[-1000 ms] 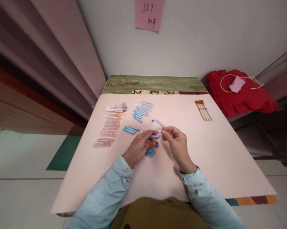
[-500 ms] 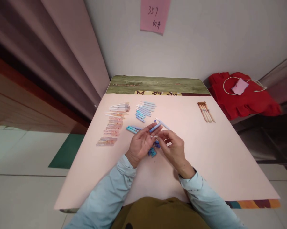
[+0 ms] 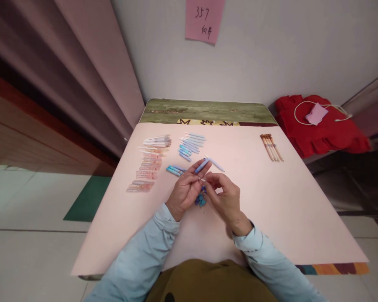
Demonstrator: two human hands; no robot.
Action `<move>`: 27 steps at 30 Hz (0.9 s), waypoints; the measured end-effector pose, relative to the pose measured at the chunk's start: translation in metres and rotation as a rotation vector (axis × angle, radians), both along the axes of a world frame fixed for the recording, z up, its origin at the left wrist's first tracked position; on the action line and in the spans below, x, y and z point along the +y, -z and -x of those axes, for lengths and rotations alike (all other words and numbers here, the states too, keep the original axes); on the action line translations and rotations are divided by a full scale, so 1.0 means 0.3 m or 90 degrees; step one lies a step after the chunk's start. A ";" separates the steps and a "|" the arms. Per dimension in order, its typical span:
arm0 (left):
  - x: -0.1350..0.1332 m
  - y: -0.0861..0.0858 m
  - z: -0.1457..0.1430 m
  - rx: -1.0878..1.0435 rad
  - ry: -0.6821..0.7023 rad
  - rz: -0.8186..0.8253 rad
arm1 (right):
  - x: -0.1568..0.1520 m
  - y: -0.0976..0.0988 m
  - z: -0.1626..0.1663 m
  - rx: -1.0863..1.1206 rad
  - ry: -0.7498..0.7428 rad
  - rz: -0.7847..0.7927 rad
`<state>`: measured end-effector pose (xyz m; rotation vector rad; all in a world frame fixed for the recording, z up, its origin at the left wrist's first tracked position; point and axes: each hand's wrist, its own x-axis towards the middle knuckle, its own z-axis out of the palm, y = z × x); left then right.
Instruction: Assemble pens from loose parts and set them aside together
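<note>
My left hand (image 3: 186, 189) is palm up, with a blue pen barrel (image 3: 202, 166) held along its fingers. Thumb and fingertips of my right hand (image 3: 224, 195) pinch a small white piece (image 3: 202, 180), whose other end meets my left thumb. Just beyond the fingers lies a pale lilac pen part (image 3: 216, 165) with a white tip. Small blue and teal pieces (image 3: 200, 200) are heaped on the table beneath my hands, partly covered by them. To the left of my left hand lie blue and teal barrels (image 3: 175, 170).
Further back are rows of light blue pen parts (image 3: 191, 142). Pink and clear pen parts (image 3: 149, 167) line the left side of the pink-covered table (image 3: 280, 209). Several wooden-looking pens (image 3: 271, 147) lie at the right. A red cloth (image 3: 321, 134) with a white cable sits beyond the table.
The blue barrel in my left hand has tilted more steeply, and its fingers have curled closer around it. My right hand has shifted slightly left, bringing the white piece to the left thumb.
</note>
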<state>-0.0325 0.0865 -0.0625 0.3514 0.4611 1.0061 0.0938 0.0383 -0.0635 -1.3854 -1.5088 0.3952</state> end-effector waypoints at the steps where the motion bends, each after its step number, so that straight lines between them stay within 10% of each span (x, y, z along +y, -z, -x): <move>1: -0.001 0.001 -0.001 -0.002 -0.001 0.000 | 0.000 0.002 0.001 0.003 0.000 0.001; 27: -0.015 0.010 -0.027 0.000 -0.057 -0.001 | 0.002 0.016 0.027 0.038 0.041 0.017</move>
